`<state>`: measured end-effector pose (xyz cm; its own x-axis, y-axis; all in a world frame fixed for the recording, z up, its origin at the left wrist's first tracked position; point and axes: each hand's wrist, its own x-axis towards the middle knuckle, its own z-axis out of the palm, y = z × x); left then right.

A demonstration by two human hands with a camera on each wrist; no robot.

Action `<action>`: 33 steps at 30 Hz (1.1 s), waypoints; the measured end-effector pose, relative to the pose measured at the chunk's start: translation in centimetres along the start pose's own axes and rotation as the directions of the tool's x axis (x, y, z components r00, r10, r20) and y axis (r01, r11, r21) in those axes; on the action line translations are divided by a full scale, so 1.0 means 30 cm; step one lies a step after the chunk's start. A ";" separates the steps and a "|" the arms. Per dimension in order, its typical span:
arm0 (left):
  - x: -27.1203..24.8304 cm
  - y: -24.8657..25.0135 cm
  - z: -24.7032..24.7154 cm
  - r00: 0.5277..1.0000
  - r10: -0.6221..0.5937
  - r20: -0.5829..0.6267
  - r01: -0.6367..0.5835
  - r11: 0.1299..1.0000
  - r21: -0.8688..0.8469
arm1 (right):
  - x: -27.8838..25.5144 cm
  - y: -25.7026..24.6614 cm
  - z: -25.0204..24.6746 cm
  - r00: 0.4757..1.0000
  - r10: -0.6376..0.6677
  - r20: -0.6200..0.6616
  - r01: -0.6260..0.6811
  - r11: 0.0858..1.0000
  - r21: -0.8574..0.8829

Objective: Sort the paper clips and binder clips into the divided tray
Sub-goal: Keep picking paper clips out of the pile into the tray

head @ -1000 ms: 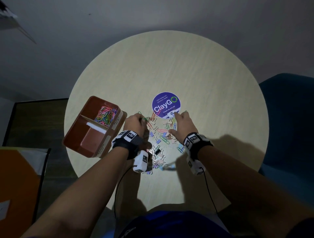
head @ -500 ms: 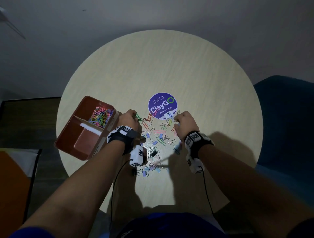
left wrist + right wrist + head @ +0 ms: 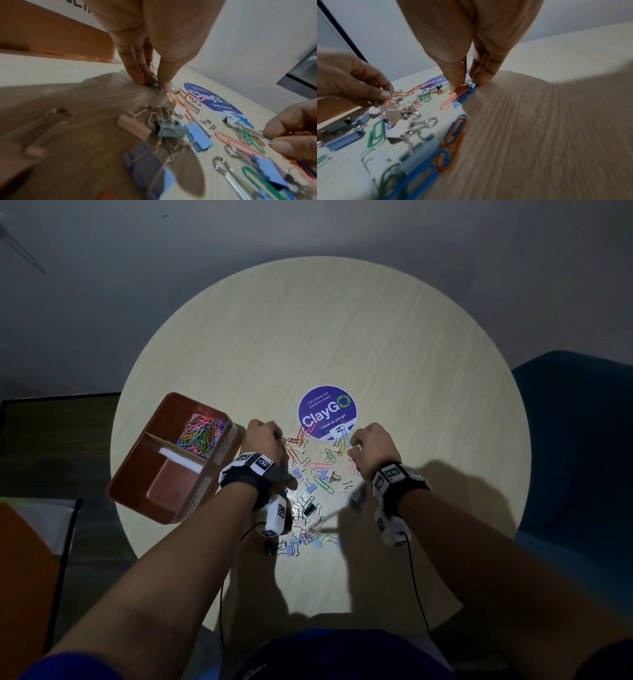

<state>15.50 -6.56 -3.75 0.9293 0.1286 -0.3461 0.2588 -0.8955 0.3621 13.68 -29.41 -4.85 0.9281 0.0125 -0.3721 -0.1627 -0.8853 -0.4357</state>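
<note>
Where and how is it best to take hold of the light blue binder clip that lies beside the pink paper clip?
Probably pinch the light blue binder clip across its folded body, from above. The body stands up from the table, while its wire handles lie low and tangled with neighbouring clips.

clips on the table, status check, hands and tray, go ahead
Left hand pinching green paper clips. Right hand pinching orange and blue clips. Tray: paper clips far compartment only. Mixed pile remains.
</note>
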 end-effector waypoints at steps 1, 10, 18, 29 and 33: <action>-0.001 0.001 0.001 1.000 0.003 -0.003 -0.003 1.000 0.002 | -0.001 -0.001 0.000 1.000 0.001 0.003 -0.001 1.000 -0.002; -0.015 0.011 0.006 0.999 0.053 -0.009 -0.053 0.998 0.023 | -0.032 0.020 -0.020 0.986 -0.110 0.122 0.110 0.994 0.006; -0.013 0.025 0.007 0.998 0.066 0.020 -0.068 0.991 0.112 | -0.050 0.025 -0.015 0.963 -0.190 0.188 0.208 0.975 -0.082; -0.041 0.008 0.011 0.996 0.013 0.083 -0.024 0.992 0.126 | -0.050 0.026 -0.036 0.981 -0.067 0.183 0.078 0.995 -0.055; -0.058 -0.007 0.008 0.996 0.000 0.086 -0.009 0.995 0.103 | -0.059 0.051 -0.048 0.983 -0.027 0.180 0.021 0.999 0.035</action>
<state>13.76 -6.69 -3.42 0.9032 0.0912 -0.4194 0.2218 -0.9358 0.2741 12.27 -31.45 -3.68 0.8568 0.1197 -0.5015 -0.1550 -0.8679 -0.4719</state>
